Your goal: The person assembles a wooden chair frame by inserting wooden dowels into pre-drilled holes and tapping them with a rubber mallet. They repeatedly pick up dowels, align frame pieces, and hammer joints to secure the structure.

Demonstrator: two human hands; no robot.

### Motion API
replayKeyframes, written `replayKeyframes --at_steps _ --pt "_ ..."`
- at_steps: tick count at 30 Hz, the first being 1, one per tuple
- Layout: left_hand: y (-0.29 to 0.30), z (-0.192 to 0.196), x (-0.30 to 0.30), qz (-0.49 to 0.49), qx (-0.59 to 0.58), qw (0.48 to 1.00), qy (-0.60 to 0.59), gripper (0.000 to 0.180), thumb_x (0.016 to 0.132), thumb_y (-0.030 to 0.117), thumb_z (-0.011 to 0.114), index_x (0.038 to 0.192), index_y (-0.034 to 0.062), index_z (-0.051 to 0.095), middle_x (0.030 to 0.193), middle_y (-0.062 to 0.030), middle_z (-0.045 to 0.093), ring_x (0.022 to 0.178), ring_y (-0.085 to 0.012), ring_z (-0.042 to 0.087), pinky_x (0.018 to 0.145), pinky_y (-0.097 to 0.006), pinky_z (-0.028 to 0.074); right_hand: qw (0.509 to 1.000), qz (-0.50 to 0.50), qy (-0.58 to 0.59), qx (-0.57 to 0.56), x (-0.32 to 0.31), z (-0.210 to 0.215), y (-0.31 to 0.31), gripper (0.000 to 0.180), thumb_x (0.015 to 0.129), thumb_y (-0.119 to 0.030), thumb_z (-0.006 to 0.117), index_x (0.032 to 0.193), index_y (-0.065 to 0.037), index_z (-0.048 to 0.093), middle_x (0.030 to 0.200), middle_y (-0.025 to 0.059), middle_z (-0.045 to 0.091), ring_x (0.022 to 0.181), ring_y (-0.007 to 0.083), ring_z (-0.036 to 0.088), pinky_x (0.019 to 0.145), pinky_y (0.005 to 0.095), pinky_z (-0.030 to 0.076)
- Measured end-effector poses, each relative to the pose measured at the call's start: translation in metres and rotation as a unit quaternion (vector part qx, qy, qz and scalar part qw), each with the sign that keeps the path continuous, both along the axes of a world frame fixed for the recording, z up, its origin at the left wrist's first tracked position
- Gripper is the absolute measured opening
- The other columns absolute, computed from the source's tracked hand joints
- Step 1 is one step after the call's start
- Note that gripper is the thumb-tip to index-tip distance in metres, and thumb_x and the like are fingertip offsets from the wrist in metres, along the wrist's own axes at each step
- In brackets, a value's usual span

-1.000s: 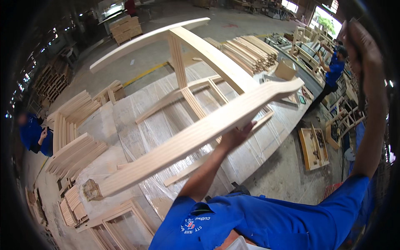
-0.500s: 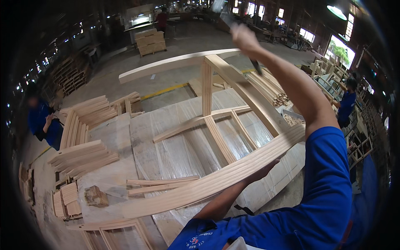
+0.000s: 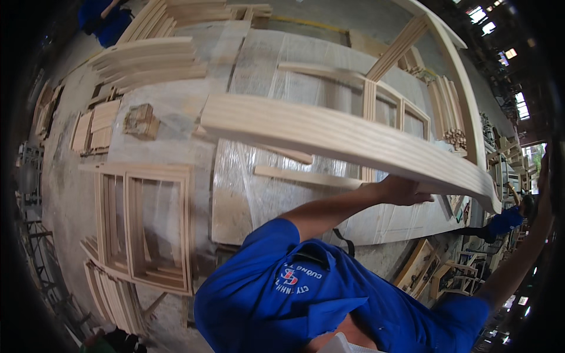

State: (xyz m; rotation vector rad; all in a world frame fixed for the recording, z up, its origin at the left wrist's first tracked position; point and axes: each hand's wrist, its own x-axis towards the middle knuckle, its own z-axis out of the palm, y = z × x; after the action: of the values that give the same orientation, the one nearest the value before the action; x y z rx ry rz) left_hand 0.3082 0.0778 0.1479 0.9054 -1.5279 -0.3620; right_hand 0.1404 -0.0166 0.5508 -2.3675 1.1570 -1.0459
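Observation:
A pale wooden frame [image 3: 329, 132] slants across the view in front of me, with a long curved rail nearest to me. My left hand [image 3: 403, 191] is closed on the underside of this rail near its right part; the rail hides some of its fingers. My right hand [image 3: 545, 182] is raised far out at the right rim, apart from the frame. It is dark and partly cut off there, so its fingers and anything in them cannot be made out. Beneath the frame stretches a work table [image 3: 235, 220] covered in clear plastic film, with loose wooden strips [image 3: 306, 176] on it.
Stacked curved wooden parts [image 3: 147, 62] lie at the far left, near a wooden block [image 3: 141, 122]. Assembled slatted frames [image 3: 188, 229] stand at the left. Bundled sticks [image 3: 447, 109] lie beyond the frame. Co-workers in blue are at the upper left [image 3: 106, 23] and right [image 3: 506, 222].
My view has swung down and to the right. The wooden frame has turned and tilted in my left hand. My right hand, earlier raised above the frame with a blurred, dark-handled tool, is now out at the right.

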Motion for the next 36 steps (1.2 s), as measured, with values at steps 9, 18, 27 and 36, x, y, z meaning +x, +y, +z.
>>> replayKeyframes --at_steps 9,18,27,36 --pt "0.039 -0.019 0.065 -0.01 0.25 0.957 -0.146 0.09 0.081 0.063 0.081 0.146 0.0065 0.055 0.142 -0.0251 0.06 0.132 -0.044 0.057 0.11 -0.05 0.046 0.972 0.002 -0.221 0.079 -0.226 -0.169 0.176 0.037 0.105 -0.04 0.063 0.117 -0.006 0.057 0.075 -0.0022 0.048 0.06 0.0057 0.042 0.05 0.0218 0.031" --pt "0.149 -0.108 0.281 0.222 0.448 0.71 -0.496 0.086 0.076 0.038 0.09 0.147 0.0062 0.054 0.142 -0.0208 0.059 0.137 -0.0382 0.051 0.118 -0.047 0.039 0.912 -0.13 0.097 0.377 -0.207 -0.375 0.264 0.023 0.088 -0.019 0.078 0.091 0.002 0.069 0.067 0.0023 0.055 0.062 0.0118 0.051 0.058 0.0311 0.042" --pt "0.167 -0.118 0.287 0.204 0.383 0.722 -0.538 0.068 0.081 0.026 0.084 0.141 0.0109 0.056 0.125 -0.0147 0.064 0.121 -0.0351 0.059 0.104 -0.049 0.044 0.891 0.191 0.287 0.295 -0.072 -0.487 0.23 0.033 0.089 -0.044 0.073 0.091 -0.011 0.074 0.085 0.0173 0.072 0.086 0.0417 0.07 0.075 0.0529 0.055" --pt "0.198 -0.047 0.273 0.245 0.31 0.746 -0.536 0.061 0.079 0.015 0.083 0.134 0.0073 0.059 0.118 -0.0168 0.064 0.112 -0.0389 0.059 0.102 -0.05 0.041 0.902 0.358 0.227 0.085 0.047 -0.574 0.222 0.025 0.084 -0.033 0.074 0.101 -0.015 0.074 0.106 0.0089 0.07 0.107 0.033 0.066 0.087 0.0483 0.053"
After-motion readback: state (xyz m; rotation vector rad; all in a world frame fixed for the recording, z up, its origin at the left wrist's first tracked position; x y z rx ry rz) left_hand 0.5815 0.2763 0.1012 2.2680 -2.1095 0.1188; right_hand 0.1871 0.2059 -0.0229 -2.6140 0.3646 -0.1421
